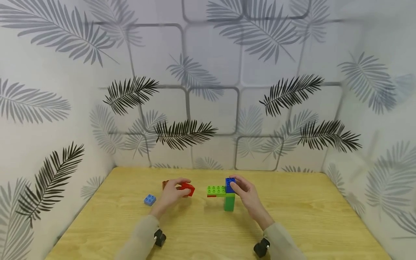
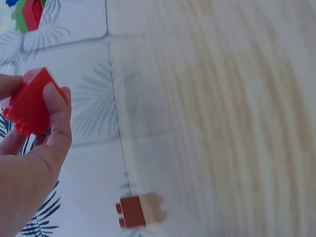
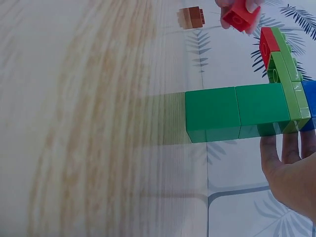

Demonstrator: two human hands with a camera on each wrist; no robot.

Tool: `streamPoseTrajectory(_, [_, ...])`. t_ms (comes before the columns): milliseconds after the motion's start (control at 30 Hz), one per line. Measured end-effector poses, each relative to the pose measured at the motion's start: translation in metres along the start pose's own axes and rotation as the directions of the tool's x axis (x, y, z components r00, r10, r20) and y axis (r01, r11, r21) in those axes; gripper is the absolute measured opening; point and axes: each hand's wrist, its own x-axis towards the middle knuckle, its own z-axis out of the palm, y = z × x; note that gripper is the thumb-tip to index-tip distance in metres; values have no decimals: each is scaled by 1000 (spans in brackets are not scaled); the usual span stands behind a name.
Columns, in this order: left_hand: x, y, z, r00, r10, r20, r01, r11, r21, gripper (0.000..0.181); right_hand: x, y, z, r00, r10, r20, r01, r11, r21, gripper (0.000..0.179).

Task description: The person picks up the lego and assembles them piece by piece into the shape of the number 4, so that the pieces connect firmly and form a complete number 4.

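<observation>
My left hand [image 1: 172, 193] pinches a red brick [image 1: 187, 189] above the table; the left wrist view shows this red brick [image 2: 34, 101] tilted between thumb and fingers. My right hand [image 1: 248, 195] holds a dark blue brick [image 1: 229, 185] at the top of a brick build. Below it are lime green plates [image 1: 216, 190] that stick out to the left, on a column of green bricks [image 1: 229, 203] standing on the table. In the right wrist view, another red brick [image 3: 268, 45] sits under the outer end of the lime plates. Fingertips of the right hand are partly hidden behind the build.
A light blue brick [image 1: 150, 200] lies on the wooden table [image 1: 201, 234] to the left of my left hand. Behind that hand is a brown brick [image 1: 165, 184], partly covered in the head view. Leaf-patterned walls [image 1: 214, 108] enclose the table at the back and sides.
</observation>
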Motion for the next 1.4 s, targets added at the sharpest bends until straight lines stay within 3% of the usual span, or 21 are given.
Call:
streamPoseTrajectory(333, [2,8,13,1000,5,-1,-5,997,-77,46,2,-1,0,1000,-2,5,2,1000,14,40])
streamPoseTrajectory(733, [1,15,25,987,156,-43,-160,980,-121,48,2,1,-1,1000,3,-6,-2,1000,22,38])
streamPoseTrajectory(867, [-1,22,31,979,199,-41,-202,976,-80,49,1,1,0,1000,-1,-9,1,1000,27,37])
streamPoseTrajectory(1033, [-2,29,39,964,264,4,-264,964,11,52,1,0,0,1000,-7,-6,7,999,33,39])
streamPoseTrajectory(1200, [-2,34,47,937,342,63,-347,933,96,52,0,1,0,1000,-8,-10,9,1000,29,41])
streamPoseTrajectory(1400, [-4,39,50,906,378,188,-413,888,204,50,0,0,1,1000,-11,-20,11,1000,8,38])
